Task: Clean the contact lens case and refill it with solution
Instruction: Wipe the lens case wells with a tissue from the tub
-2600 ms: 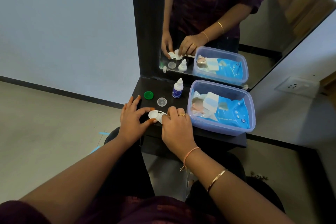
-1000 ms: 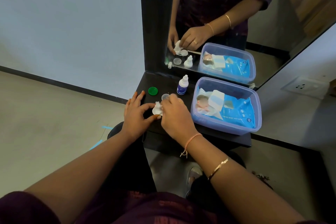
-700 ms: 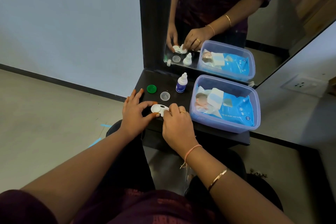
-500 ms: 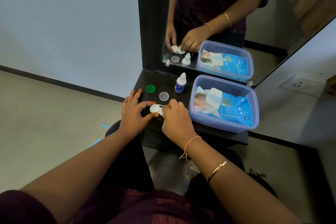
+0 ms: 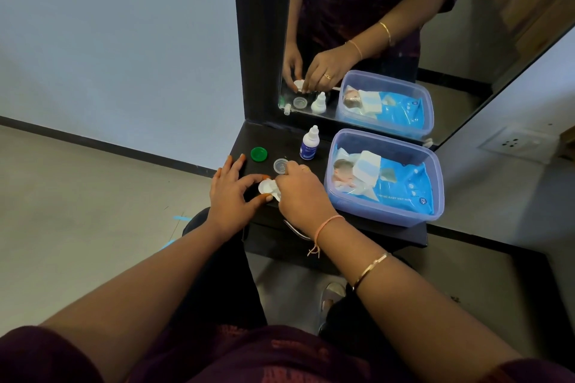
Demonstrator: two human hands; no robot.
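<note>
A white contact lens case (image 5: 265,187) lies near the front edge of the black shelf (image 5: 373,232). My left hand (image 5: 231,193) pinches its left well between thumb and forefinger. My right hand (image 5: 299,193) presses a white wipe (image 5: 275,190) onto the case's right side, which is hidden under the fingers. A green cap (image 5: 259,154) and a clear cap (image 5: 281,164) lie behind the case. The small white solution bottle (image 5: 310,144) with a blue label stands upright further back.
A translucent blue tub (image 5: 385,214) holding a pack of baby wet wipes (image 5: 395,185) fills the shelf's right half. A mirror (image 5: 389,9) stands against the back and reflects the hands. A wall socket (image 5: 516,144) sits at the right. The floor lies below left.
My right hand has shifted slightly forward and back over the case with the wipe. My left hand stays on the case's left end. Caps and bottle have not moved.
</note>
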